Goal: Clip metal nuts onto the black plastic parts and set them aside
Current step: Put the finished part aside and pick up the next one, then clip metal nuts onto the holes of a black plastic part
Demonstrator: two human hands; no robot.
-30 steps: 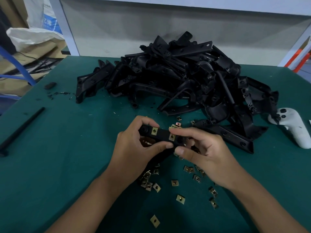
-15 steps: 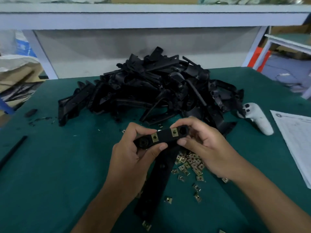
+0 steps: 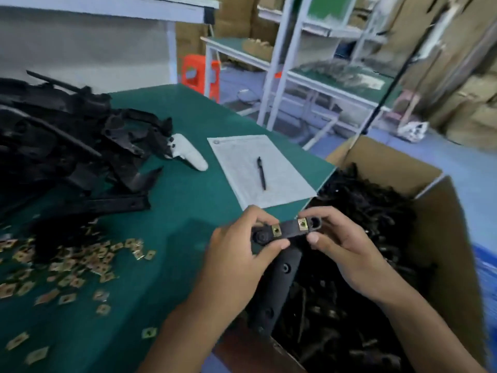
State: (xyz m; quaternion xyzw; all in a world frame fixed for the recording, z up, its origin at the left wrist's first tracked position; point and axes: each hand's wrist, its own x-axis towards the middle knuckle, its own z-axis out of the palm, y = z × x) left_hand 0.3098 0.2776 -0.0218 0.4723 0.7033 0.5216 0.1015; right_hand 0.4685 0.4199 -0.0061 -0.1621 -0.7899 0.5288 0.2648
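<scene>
Your left hand point(image 3: 236, 254) and right hand point(image 3: 347, 251) are both bare: no gloves, rings or watch show on them. Both forearms are uncovered as far as the picture's lower edge, the left running off toward 7 o'clock and the right toward 5 o'clock, with no sleeve or cuff showing on either. Your nails are short and unpainted where the thumbs show them. Nothing more of you is in view.
</scene>
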